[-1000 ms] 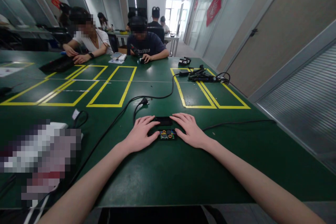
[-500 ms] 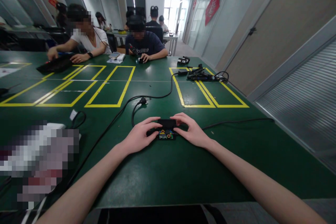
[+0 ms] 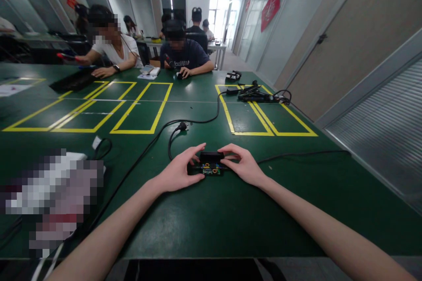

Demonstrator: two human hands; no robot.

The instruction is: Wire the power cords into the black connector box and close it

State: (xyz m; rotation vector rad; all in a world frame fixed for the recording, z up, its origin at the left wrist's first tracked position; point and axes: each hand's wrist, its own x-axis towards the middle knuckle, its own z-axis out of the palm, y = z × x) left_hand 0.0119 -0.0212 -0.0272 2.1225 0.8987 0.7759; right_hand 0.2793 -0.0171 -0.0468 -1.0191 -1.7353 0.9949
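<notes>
Head view: green worktop (image 3: 211, 228) seen from its near edge, with two bare forearms reaching in from below.
Black device (image 3: 211, 157): small, lying flat on the worktop near the middle, between the two hands; a circuit board (image 3: 211, 169) with coloured parts shows along its near side.
Left hand (image 3: 180, 171): fingers grasping the device's left end, forefinger stretched over the far edge, thumb at the near edge.
Right hand (image 3: 243, 167): fingers curled onto the device's right end, grasping it, fingertips on its top.
Black cable (image 3: 198, 121): winds across the worktop just beyond the hands; its plug (image 3: 180, 127) lies free.
Yellow tape (image 3: 154, 116): marks rectangles further back.
Pile of cables (image 3: 260, 95): far right, well apart from the hands.
Opposite side: a person in a white shirt (image 3: 121, 52) and a person in a dark shirt (image 3: 187, 55) sit at the far edge, their hands on the worktop.
</notes>
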